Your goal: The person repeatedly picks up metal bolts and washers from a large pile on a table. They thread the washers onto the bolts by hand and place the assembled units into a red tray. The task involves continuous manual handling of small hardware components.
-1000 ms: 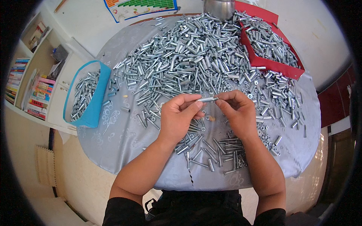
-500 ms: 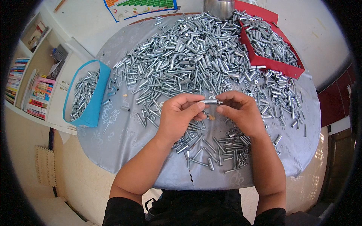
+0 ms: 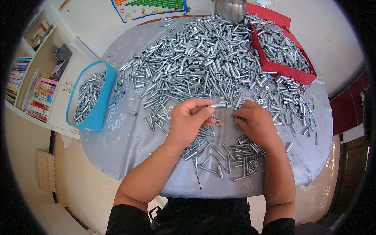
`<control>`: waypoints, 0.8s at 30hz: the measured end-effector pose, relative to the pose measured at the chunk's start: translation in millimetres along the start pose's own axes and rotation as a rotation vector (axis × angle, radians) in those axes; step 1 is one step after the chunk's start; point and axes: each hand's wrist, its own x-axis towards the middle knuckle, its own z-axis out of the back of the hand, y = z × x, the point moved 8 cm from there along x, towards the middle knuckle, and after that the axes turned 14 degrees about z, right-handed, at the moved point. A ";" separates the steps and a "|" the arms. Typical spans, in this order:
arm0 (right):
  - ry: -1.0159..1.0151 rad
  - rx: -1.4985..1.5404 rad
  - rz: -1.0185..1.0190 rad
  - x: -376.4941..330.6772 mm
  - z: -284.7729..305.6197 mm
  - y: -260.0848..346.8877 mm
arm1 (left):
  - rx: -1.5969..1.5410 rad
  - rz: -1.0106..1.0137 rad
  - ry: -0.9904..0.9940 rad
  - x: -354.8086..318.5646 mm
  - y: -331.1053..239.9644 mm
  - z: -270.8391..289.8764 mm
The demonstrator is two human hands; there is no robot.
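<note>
A shiny metal sleeve (image 3: pixel 218 105) with a bolt end at its right tip is pinched between the thumb and fingers of my left hand (image 3: pixel 188 119). It lies almost level above the table. My right hand (image 3: pixel 256 122) is a little to its right and apart from it, fingers curled together and pointing down at the loose nuts and washers. What those fingers hold, if anything, is hidden. Beyond both hands spreads a big heap of metal sleeves and bolts (image 3: pixel 196 58). Nearer me, between my forearms, lies a smaller group of bolts and nuts (image 3: pixel 239 154).
A blue box (image 3: pixel 98 113) of metal sleeves stands at the left. A red box (image 3: pixel 270 66), also full of metal parts, is at the far right beside a steel pot (image 3: pixel 230 11). A grey cloth (image 3: pixel 129 156) covers the round table. Bookshelves (image 3: pixel 43 86) stand at the left.
My right hand has let go of the sleeve's right end and moved right and slightly down toward the nuts. My left hand keeps the sleeve in nearly the same place.
</note>
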 end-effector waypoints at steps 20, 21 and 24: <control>-0.227 -0.076 0.155 16.6 -5.8 16.9 | -0.047 -0.068 -0.130 -1.4 -9.5 13.0; -0.193 -0.100 0.153 17.4 -11.9 15.3 | -0.047 -0.069 -0.123 -1.4 -9.9 12.6; -0.121 -0.125 0.122 16.5 -16.5 13.8 | -0.032 -0.057 -0.121 -2.7 -9.3 11.7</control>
